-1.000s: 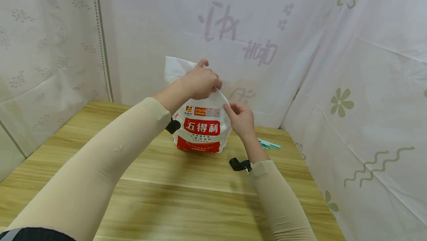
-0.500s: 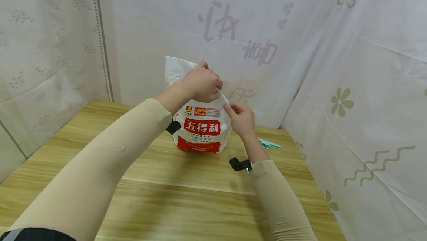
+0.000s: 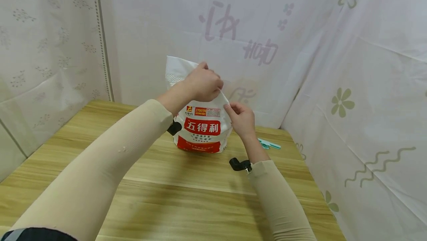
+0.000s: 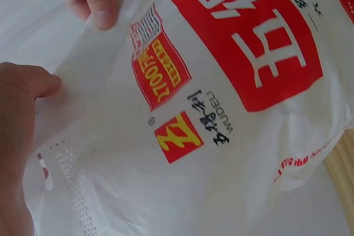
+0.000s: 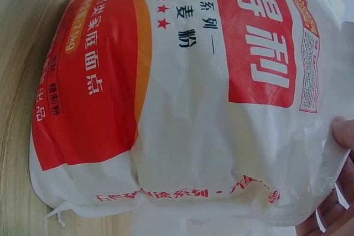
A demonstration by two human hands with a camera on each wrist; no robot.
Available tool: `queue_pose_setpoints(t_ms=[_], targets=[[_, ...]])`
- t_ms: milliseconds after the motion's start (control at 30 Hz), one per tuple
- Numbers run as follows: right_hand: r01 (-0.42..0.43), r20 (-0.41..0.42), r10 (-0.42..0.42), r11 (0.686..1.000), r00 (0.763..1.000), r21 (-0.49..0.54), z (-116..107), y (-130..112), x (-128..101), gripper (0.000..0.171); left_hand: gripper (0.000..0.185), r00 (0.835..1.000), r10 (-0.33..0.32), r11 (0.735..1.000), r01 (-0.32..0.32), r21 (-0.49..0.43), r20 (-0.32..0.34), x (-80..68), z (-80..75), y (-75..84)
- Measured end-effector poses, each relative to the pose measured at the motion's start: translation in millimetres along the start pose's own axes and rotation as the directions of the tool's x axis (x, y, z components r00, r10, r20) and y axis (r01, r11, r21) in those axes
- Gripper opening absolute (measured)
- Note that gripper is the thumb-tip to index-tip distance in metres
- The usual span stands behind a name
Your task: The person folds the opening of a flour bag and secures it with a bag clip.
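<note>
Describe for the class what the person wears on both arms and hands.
Both arms wear smooth, close-fitting beige sleeves ending at the wrists. The left hand and right hand are bare, without gloves. A small black camera mount is strapped at the right wrist, another black mount under the left.

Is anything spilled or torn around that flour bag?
Nothing stands out. The flour bag stands upright on the table, both hands pinch its top, and no powder or tear is visible.

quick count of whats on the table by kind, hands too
bag: 1
green item, too small to identify: 1
hands, left hand and right hand, both gripping the bag's top: 2
total: 4
</note>
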State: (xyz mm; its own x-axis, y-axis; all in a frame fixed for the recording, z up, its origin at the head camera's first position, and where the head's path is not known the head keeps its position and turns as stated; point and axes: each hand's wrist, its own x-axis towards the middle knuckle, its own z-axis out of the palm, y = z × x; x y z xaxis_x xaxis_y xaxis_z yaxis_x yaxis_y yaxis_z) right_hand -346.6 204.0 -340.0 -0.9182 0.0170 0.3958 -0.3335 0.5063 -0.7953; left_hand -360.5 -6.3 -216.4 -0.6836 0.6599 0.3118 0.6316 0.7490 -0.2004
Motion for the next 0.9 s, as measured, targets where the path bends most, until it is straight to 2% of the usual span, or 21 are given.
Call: queue_pose_setpoints(t_ms=[200, 333, 633, 900], targets=[[0.011, 0.001, -0.011, 1.000, 1.000, -0.005, -1.7, 0.9, 0.9, 0.034, 0.032, 0.999, 0.016, 1.000, -0.016, 0.004, 0.041, 0.5, 1.5, 0.7], [0.025, 0.000, -0.025, 1.000, 1.000, -0.010, -2.1, 1.1, 1.0, 0.034, 0.026, 0.997, 0.027, 0.999, -0.028, 0.015, 0.073, 0.9, 2.0, 5.8], [0.035, -0.002, -0.035, 0.999, 0.999, -0.003, -1.9, 0.6, -0.1, 0.031, 0.019, 0.996, 0.011, 1.000, -0.011, 0.003, 0.085, 2.2, 4.3, 8.7], [0.039, 0.004, -0.039, 0.999, 0.999, 0.002, -0.5, -0.4, 0.4, 0.032, 0.021, 0.993, -0.011, 0.997, 0.021, -0.077, 0.121, 2.2, 3.5, 10.4]])
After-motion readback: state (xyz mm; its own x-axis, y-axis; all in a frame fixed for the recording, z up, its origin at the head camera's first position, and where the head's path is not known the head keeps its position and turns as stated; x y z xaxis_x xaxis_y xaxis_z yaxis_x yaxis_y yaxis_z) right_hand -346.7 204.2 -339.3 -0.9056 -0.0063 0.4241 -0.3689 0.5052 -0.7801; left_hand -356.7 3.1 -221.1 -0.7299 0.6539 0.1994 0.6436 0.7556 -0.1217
